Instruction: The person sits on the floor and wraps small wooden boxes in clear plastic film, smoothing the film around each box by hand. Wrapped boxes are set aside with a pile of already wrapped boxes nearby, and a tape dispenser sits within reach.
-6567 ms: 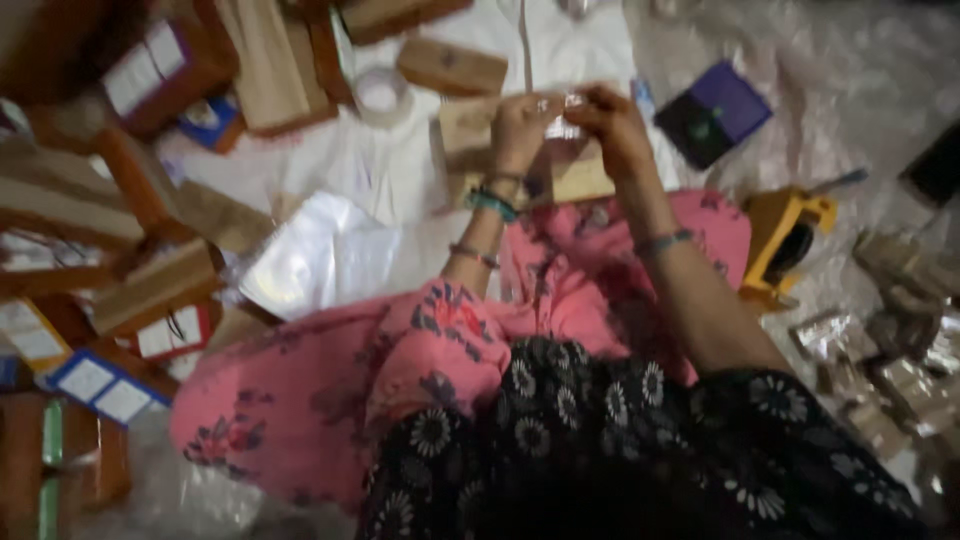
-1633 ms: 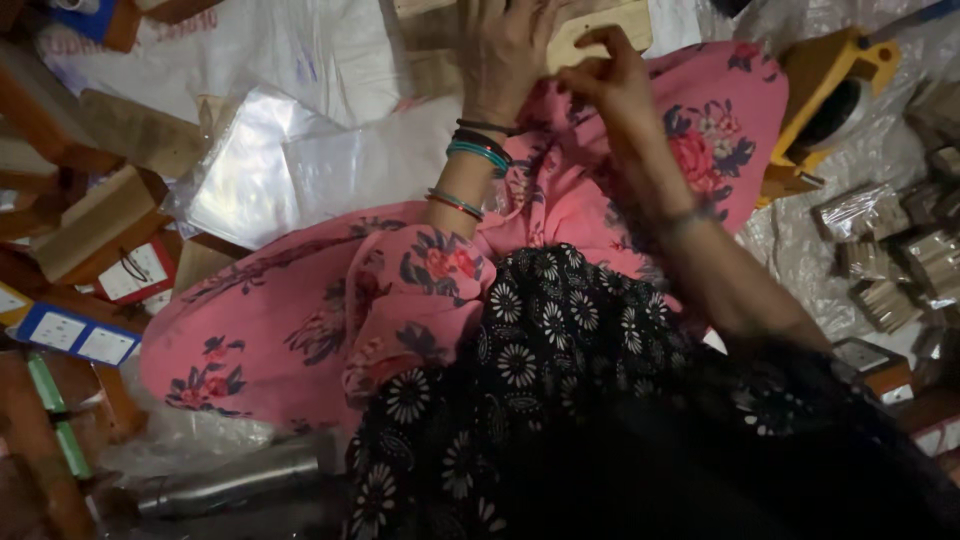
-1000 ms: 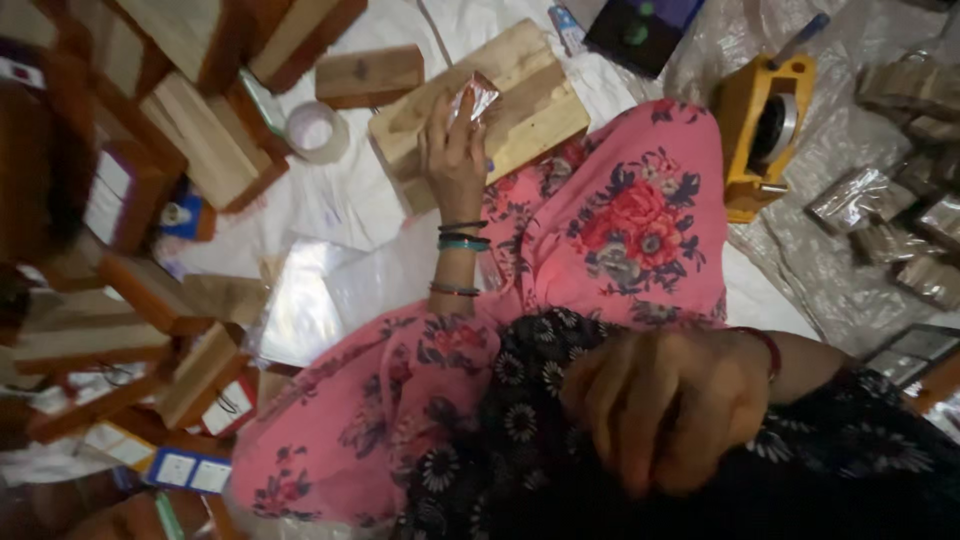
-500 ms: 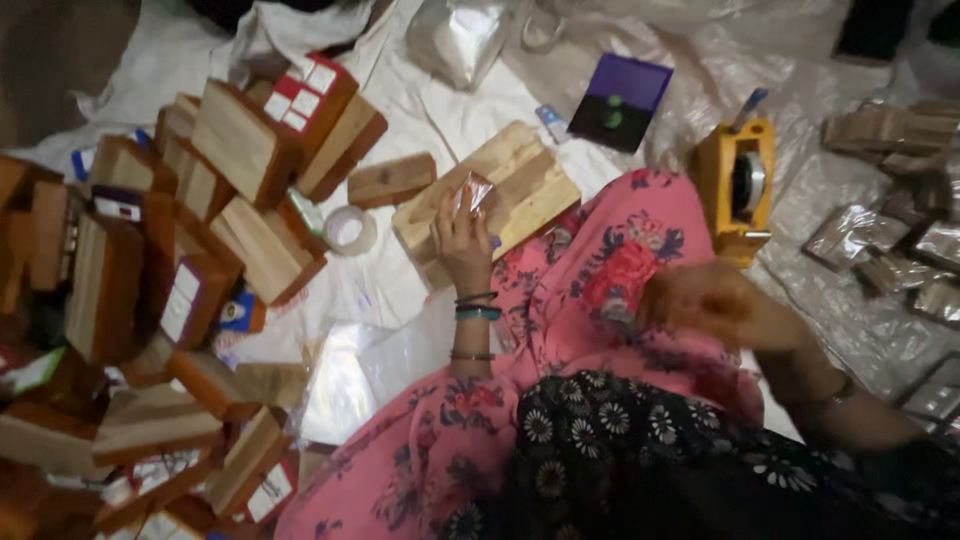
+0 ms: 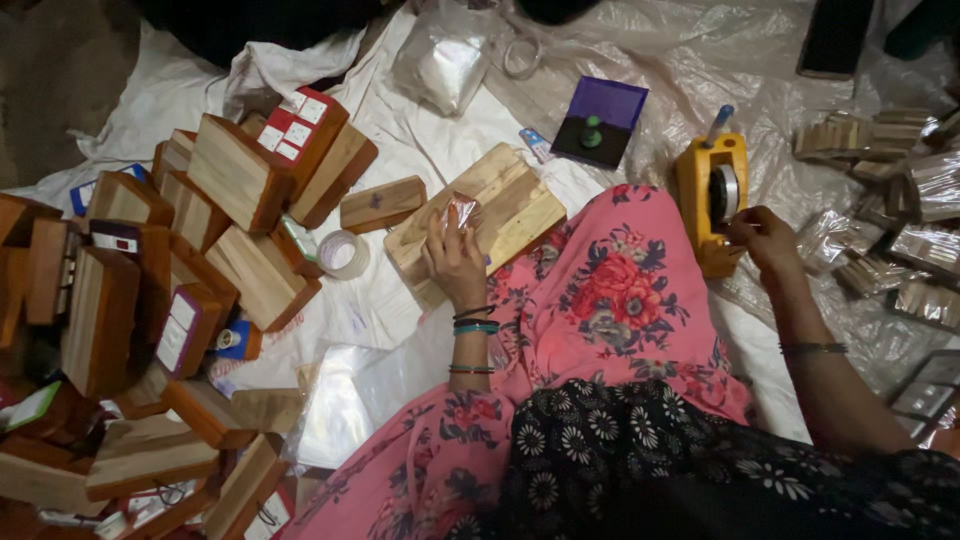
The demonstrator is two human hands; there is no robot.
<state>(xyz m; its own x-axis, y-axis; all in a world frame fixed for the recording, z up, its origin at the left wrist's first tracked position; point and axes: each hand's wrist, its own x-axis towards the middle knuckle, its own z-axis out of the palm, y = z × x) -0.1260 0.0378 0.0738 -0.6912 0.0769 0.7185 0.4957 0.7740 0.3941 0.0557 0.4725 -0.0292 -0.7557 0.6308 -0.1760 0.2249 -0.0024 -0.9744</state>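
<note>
On the floor in front of my knees, my left hand (image 5: pixel 455 262) presses a small clear-wrapped packet (image 5: pixel 463 210) onto a pale wooden board (image 5: pixel 500 200), fingers curled over the packet and gripping it. My right hand (image 5: pixel 765 238) reaches to a yellow tape dispenser (image 5: pixel 710 200) at my right; its fingers close around the dispenser's front edge near the tape roll, though I cannot tell whether they pinch tape.

One small wooden block (image 5: pixel 382 203) lies just left of the board, and one roll of clear tape (image 5: pixel 342 254) sits below it on a white sheet (image 5: pixel 400 290). One purple square tray (image 5: pixel 600 120) holding a green-knobbed piece lies beyond the board, with one clear plastic bag (image 5: pixel 440 65) farther back.

At my left rises a heap of wooden boxes (image 5: pixel 235 180), too many and too overlapped to count; several carry white rectangular labels edged in red or blue. At my far right lie many small clear-wrapped bundles (image 5: pixel 900 210) on crinkled plastic.
</note>
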